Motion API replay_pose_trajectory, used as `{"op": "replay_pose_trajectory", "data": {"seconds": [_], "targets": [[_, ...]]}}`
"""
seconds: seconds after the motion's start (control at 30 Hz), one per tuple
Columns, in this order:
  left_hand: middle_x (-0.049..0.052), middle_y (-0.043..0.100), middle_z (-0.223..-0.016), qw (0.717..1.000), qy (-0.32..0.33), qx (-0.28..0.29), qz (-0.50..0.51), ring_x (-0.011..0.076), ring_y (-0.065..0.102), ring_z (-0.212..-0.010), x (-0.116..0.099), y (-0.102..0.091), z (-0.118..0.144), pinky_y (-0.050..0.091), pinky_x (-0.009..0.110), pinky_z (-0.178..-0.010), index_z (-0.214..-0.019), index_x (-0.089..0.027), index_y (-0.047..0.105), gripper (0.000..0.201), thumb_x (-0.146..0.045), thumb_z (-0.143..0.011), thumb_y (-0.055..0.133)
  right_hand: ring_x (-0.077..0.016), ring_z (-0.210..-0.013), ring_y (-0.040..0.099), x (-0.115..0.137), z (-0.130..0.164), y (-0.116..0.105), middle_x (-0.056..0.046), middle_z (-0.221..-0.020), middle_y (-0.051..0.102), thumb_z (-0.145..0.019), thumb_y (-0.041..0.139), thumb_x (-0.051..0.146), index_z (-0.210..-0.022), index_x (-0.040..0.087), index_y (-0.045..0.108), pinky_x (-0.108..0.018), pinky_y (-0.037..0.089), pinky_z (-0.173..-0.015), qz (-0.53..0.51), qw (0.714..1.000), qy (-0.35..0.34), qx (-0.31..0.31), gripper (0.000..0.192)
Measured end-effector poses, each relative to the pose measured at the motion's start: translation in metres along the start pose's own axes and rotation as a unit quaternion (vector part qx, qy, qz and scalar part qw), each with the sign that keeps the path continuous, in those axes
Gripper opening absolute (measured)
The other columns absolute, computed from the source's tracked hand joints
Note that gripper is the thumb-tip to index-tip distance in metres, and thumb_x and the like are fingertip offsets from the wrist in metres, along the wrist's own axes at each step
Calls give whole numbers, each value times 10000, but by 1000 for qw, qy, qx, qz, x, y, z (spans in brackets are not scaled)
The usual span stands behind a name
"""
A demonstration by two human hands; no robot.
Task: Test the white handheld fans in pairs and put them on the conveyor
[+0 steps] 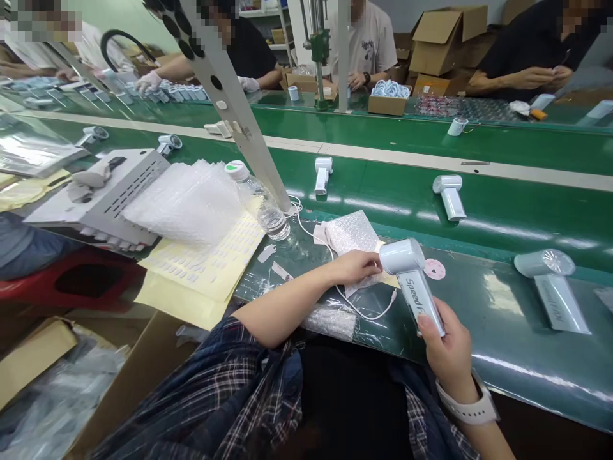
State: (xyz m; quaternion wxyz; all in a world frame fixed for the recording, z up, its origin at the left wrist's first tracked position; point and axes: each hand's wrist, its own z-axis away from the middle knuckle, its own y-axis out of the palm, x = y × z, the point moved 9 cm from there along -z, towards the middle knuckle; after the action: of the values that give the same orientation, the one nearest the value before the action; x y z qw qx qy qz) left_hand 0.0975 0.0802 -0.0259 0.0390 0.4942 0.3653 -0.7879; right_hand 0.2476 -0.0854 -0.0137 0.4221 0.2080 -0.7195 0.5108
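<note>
Hands (pixel 453 351) — fan (pixel 417 291) aslant, head (pixel 401 257) uppermost

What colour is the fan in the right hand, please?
Pale blue; the fan shows best in the head view.

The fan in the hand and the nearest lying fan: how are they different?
The held fan is in the right hand; the lying fan rests on the green tabletop. The lying fan shows a shiny, ridged end; the held fan's visible end looks smooth. Both are pale blue with lettering.
</note>
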Motion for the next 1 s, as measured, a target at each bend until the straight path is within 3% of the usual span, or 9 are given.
{"op": "replay_pose_trajectory", "data": {"seconds": [0.1,0.2,0.33,0.43,0.5,0.57,0.73,0.87,1.0], "targets": [[-19,636,-654,997,-28,18,67,134,575,-553,9,1,-2,443,236,-588,-1022,-169,719,147,-203,-922,618,-271,-833,747,-2,-1,13,-125,-1054,800,-976,489,625,-1193,178,722,-333,550,-691,48,998,-8,29,549],[-63,526,-640,990,-68,-19,125,95,462,-462,22,-4,-8,374,213,-485,-1135,-163,614,235,-157,-915,532,-285,-814,751,-5,-3,33,-129,-1049,806,-996,448,590,-1255,183,705,-342,517,-676,142,987,4,77,546],[-79,431,-717,979,-88,-111,148,90,375,-489,32,-23,-11,320,207,-472,-1316,-178,475,390,-120,-938,395,-275,-742,739,-3,-8,45,-96,-921,792,-1043,425,544,-1298,180,673,-322,446,-624,234,968,-26,87,510],[-56,460,-761,975,-63,-177,121,105,463,-625,24,-41,-1,416,212,-615,-1342,-196,519,413,-111,-949,421,-249,-730,740,3,-9,51,-83,-897,785,-1067,463,484,-1291,177,668,-299,397,-599,297,947,-75,93,432],[-25,549,-833,978,-12,-204,42,131,546,-773,7,-50,9,473,245,-776,-1408,-222,547,442,-137,-986,445,-239,-731,739,11,-9,54,-79,-855,775,-1070,504,442,-1288,169,678,-295,371,-592,346,927,-112,93,390],[17,638,-931,976,58,-185,-104,172,597,-906,-16,-46,16,484,300,-875,-1495,-236,538,490,-158,-1021,441,-229,-736,736,23,-9,54,-79,-839,769,-1069,541,403,-1282,157,693,-303,358,-594,388,904,-154,88,359],[51,706,-969,900,174,-104,-386,199,641,-938,-41,-19,25,495,314,-806,-1556,-217,507,537,-103,-1038,429,-208,-691,699,52,-10,42,-73,-766,745,-1052,574,362,-1230,132,738,-322,333,-602,413,874,-252,50,333],[11,697,-893,839,250,-114,-470,178,641,-877,-51,-10,32,479,301,-744,-1524,-199,510,495,-89,-1041,497,-191,-592,641,48,-13,24,-52,-682,712,-1048,514,445,-1062,162,776,-317,301,-574,330,919,-214,-6,386],[-1,686,-871,803,296,-111,-504,172,624,-852,-61,-1,44,455,312,-727,-1554,-196,476,521,-63,-1050,479,-203,-623,659,8,-19,10,-52,-749,750,-976,516,610,-970,199,772,-290,398,-594,140,989,-42,8,485]]}}
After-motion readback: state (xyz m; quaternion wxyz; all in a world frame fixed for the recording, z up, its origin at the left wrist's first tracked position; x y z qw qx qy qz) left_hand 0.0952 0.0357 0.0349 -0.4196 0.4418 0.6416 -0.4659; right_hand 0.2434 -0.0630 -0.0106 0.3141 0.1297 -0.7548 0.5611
